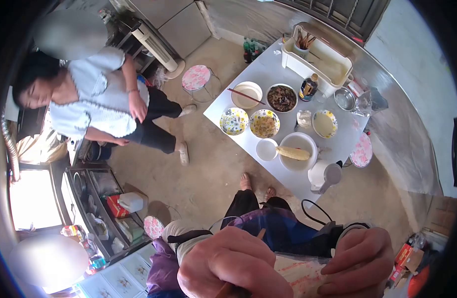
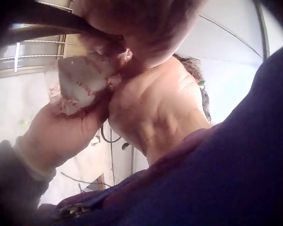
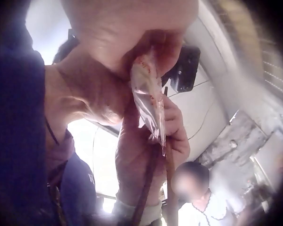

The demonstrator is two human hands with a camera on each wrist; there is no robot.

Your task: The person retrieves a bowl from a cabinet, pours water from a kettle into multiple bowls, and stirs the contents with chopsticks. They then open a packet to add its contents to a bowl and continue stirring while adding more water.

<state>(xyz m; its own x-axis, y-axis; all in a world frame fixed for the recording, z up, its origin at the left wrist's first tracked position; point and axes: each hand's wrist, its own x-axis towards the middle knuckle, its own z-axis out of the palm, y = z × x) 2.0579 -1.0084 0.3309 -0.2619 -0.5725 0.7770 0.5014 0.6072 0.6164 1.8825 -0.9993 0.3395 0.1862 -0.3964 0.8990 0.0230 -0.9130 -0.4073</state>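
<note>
Close in front of the wearer's body, the left hand grips a pair of wooden chopsticks, its fingers up against a clear plastic bag with red print. The right hand pinches the other side of that bag, thumb and fingers curled over its edge. Something whitish shows through the plastic in the left wrist view. In the right wrist view the bag hangs between both hands, just below the wearer's chin, and the chopsticks slant down from the left hand.
Ahead stands a table with several bowls, a corn cob across a white bowl, a pitcher and a dark bottle. Another person stands at left. Round stools and a shelf unit are around.
</note>
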